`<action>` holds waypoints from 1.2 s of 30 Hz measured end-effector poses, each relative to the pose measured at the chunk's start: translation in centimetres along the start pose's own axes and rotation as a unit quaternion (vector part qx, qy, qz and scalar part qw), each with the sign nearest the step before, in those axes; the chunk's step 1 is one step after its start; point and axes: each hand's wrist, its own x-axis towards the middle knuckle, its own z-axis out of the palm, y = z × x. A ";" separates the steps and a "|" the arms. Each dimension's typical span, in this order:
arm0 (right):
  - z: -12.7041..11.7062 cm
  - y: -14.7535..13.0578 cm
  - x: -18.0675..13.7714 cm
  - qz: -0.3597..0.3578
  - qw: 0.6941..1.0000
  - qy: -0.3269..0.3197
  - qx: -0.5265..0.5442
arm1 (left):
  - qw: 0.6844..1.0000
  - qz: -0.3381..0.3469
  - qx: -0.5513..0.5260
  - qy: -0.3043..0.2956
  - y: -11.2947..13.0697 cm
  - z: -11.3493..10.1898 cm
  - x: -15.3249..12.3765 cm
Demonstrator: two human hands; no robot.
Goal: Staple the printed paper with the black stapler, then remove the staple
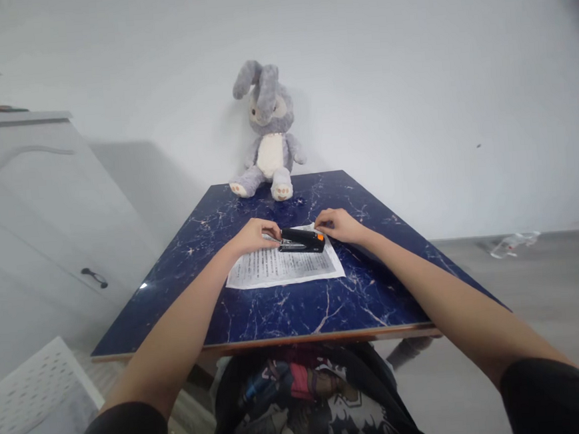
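Note:
A black stapler (301, 240) with an orange patch at its right end lies over a printed sheet of paper (274, 272). My left hand (259, 235) is at the stapler's left end, thumb and fingers closed around that tip. To the right of the stapler, my right hand (340, 225) has its fingers bent and pinched together at the sheet's far right edge. The stapler partly covers the print, and the left fingers hide the stapler's tip.
The dark blue marbled table (277, 315) carries a grey plush rabbit (270, 135) seated at its far edge against the wall. A white cabinet (33, 217) stands on the left, above a white perforated basket (38, 397). Clear plastic (515, 245) lies on the floor at right.

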 end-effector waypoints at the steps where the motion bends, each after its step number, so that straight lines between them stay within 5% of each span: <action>1: 0.0 0.1 0.0 -0.001 1.000 -0.002 0.000 | 1.000 0.002 0.005 0.000 0.0 0.0 0.0; 12: 0.2 0.4 -0.1 -0.006 1.000 -0.014 0.006 | 0.997 0.039 0.066 -0.012 0.1 -0.5 -0.1; 25: 0.0 -0.2 0.0 -0.005 1.000 -0.027 0.003 | 0.999 -0.034 -0.014 0.018 -0.5 0.5 0.2; 36: 0.3 0.2 -0.1 -0.006 1.000 -0.029 0.000 | 1.000 -0.002 0.021 0.002 -0.2 0.3 0.2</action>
